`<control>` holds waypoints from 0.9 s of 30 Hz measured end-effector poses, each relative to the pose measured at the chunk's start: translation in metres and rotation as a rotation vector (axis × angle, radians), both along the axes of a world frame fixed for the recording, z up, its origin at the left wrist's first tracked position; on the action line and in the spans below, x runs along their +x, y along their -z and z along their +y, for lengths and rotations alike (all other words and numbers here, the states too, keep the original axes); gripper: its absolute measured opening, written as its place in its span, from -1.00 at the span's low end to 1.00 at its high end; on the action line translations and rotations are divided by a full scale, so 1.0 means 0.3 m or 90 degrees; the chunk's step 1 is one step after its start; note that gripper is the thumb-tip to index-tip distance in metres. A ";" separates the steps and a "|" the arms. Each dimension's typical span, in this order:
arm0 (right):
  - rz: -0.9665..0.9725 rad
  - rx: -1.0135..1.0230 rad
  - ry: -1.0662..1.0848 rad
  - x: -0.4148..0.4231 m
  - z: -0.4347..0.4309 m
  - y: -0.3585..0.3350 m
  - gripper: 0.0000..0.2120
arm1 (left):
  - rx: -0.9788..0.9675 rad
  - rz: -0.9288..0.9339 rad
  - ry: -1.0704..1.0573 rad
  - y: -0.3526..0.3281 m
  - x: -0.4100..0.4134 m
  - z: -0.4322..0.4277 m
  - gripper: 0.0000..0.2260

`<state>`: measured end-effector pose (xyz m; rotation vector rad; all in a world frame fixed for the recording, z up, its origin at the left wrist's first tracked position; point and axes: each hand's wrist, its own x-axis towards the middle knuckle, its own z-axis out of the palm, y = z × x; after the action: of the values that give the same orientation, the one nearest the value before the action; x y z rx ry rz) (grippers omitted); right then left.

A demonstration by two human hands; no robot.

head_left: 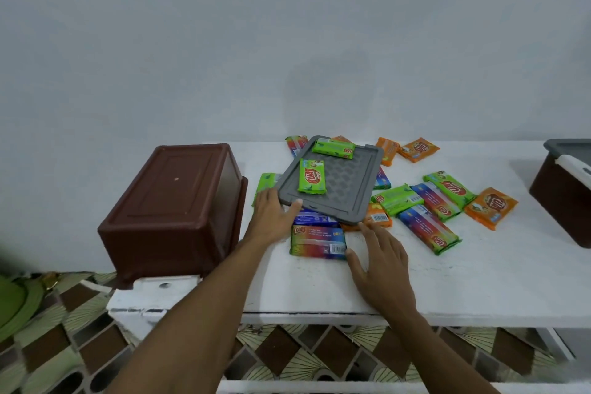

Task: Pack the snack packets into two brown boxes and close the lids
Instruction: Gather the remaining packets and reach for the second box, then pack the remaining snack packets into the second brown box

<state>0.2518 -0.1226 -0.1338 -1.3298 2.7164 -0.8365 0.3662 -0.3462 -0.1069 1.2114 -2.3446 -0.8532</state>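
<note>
A brown box [172, 205] lies upside down at the left end of the white table [447, 281]. A grey lid [345, 185] rests tilted on a heap of snack packets, with two green packets [311, 181] on top of it. My left hand [275, 214] touches the lid's near-left corner, thumb on its edge. My right hand [380, 256] lies flat on the table, fingers spread, beside a rainbow-coloured packet [318, 240] and just short of the lid's near corner. Several green, orange and rainbow packets [444, 201] are scattered to the right. A second brown box [563, 201] with a grey lid stands at the right edge.
A plain pale wall rises right behind the table. The upturned box overhangs the table's front-left corner. Patterned brown and cream floor tiles [287, 358] show below the table's front edge, and a green round object [16, 304] sits at the far left.
</note>
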 end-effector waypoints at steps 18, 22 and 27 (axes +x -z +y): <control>-0.018 -0.093 -0.202 0.438 -0.344 -0.195 -0.36 | -0.343 -0.301 0.089 -0.403 0.566 -0.300 -0.61; -0.055 -0.073 -0.224 0.542 -0.405 -0.196 -0.16 | -0.197 -0.295 0.094 -0.376 0.699 -0.347 -0.48; -0.182 -0.153 -0.288 0.566 -0.404 -0.214 -0.42 | -0.396 -0.233 0.129 -0.420 0.743 -0.315 -0.49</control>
<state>0.4216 -0.2438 -0.0696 -1.6275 2.0379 -1.2092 0.5889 -0.4408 0.0191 0.9218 -2.7445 0.0876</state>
